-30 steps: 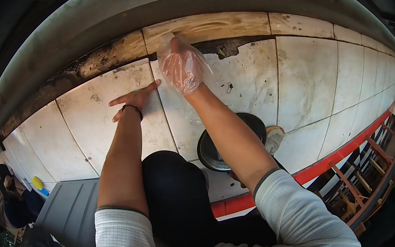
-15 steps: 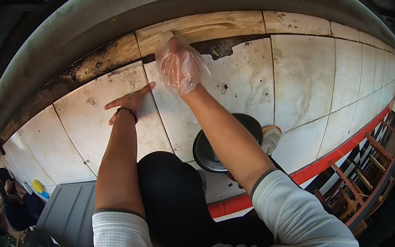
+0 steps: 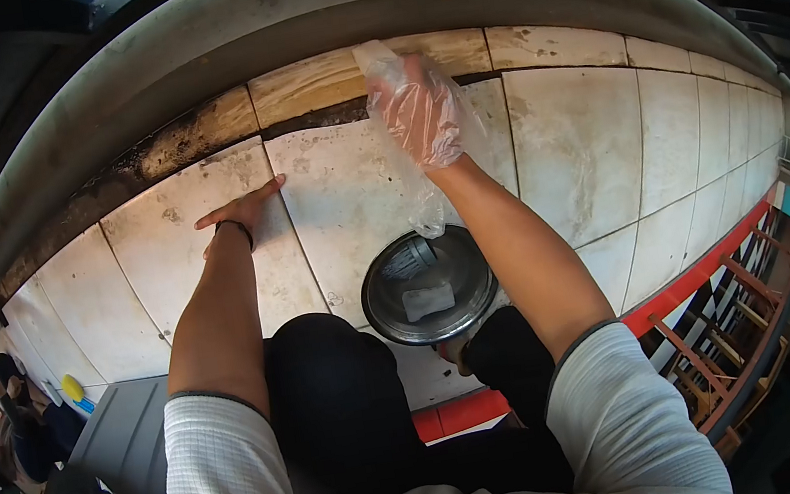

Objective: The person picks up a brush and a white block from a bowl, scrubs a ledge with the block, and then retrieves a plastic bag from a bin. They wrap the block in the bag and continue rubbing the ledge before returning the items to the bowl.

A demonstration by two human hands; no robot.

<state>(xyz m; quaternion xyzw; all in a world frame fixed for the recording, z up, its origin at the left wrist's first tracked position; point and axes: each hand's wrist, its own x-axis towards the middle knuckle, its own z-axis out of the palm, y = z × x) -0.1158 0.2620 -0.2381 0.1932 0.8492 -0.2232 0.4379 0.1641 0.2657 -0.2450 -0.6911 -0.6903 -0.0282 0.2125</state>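
My right hand [image 3: 418, 107] wears a loose clear plastic glove and presses on the dirty seam [image 3: 316, 117] between the white tiles and the tan ledge strip. My left hand [image 3: 239, 211] lies flat with fingers spread on a white tile [image 3: 347, 193], a dark band on its wrist. Below my arms a round metal bowl [image 3: 445, 316] holds a small grey container [image 3: 407, 260] and a pale sponge-like block [image 3: 428, 300]. My dark-trousered knees [image 3: 335, 397] are near the bowl.
The tiled surface [image 3: 643, 141] runs left and right, with a grimy dark strip [image 3: 168, 142] along its upper edge. A red band [image 3: 692, 276] borders the lower right. Wooden chairs [image 3: 723, 352] stand at the lower right. A grey panel [image 3: 129, 436] and another person [image 3: 21, 421] are at the lower left.
My gloved right hand has slid to the right along the seam. The view has shifted, so the bowl's contents now show. My left hand stays flat on the tile.
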